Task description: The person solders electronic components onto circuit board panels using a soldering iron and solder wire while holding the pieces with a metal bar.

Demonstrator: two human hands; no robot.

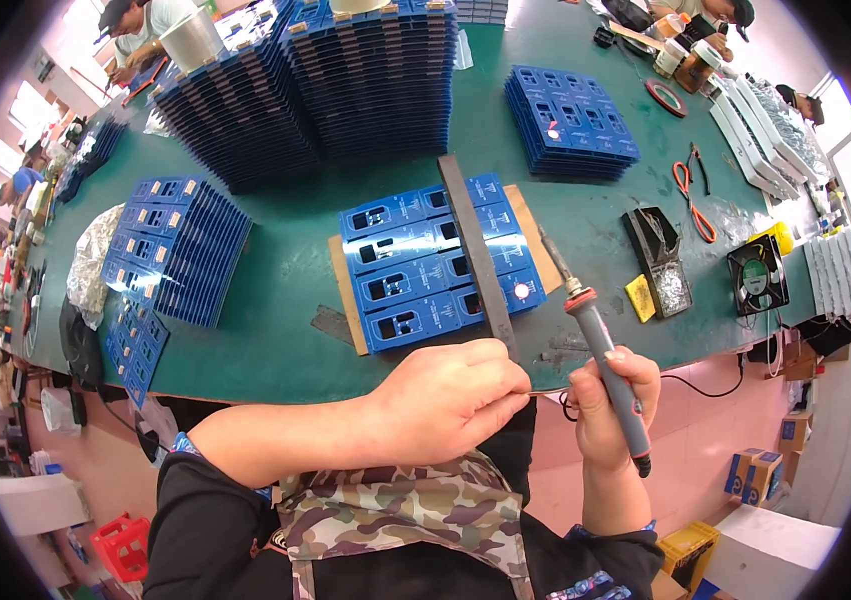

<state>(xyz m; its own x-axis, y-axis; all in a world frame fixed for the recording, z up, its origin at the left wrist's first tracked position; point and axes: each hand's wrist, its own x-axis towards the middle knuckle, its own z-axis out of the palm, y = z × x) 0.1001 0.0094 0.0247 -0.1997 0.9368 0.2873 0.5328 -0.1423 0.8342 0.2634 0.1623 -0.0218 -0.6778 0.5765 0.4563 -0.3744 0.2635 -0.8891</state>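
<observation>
A soldering iron (605, 365) with a grey handle and red collar is gripped in my right hand (605, 420), its thin metal tip pointing up and away. My left hand (445, 400) is at the table's front edge, fingers pressed together; anything between them is hidden. Just beyond it lies a blue circuit board panel (405, 265) with rectangular cut-outs, resting on a brown board (535, 237). Across the panel runs a dark flat bar (470, 240), its near end close to my left knuckles. A small round red-and-white mark shows at the panel's right corner.
Tall stacks of blue panels (375, 85) stand at the back, with smaller stacks at left (180, 250) and right (570, 120). On the right are an iron holder (657, 255), a yellow sponge (639, 298), orange-handled pliers (685, 185) and a fan (755, 275). Other people work beyond.
</observation>
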